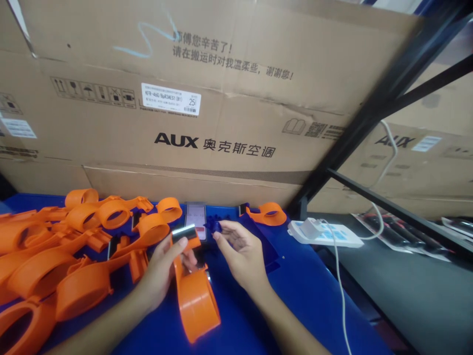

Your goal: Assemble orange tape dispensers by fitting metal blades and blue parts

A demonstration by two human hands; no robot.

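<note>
My left hand [162, 271] is closed around an orange tape dispenser [199, 305]. Its round hub hangs toward me, and a shiny metal strip [184, 230] lies across its upper end under my thumb. To the right of it, my right hand [242, 254] pinches a small dark blue plastic part [216, 226] between thumb and fingertips; its exact shape is too small to make out. More dark blue bits [223, 217] lie just behind those fingers. A phone [195, 215] with a lit screen lies between the two hands at the back.
Several orange tape dispensers [83, 291] are heaped on the blue table [295, 305] at left. Another dispenser [271, 214] lies back right. A large cardboard box [229, 177] stands behind. Beside a black metal frame [343, 133] is a white power strip [343, 238] with a cable.
</note>
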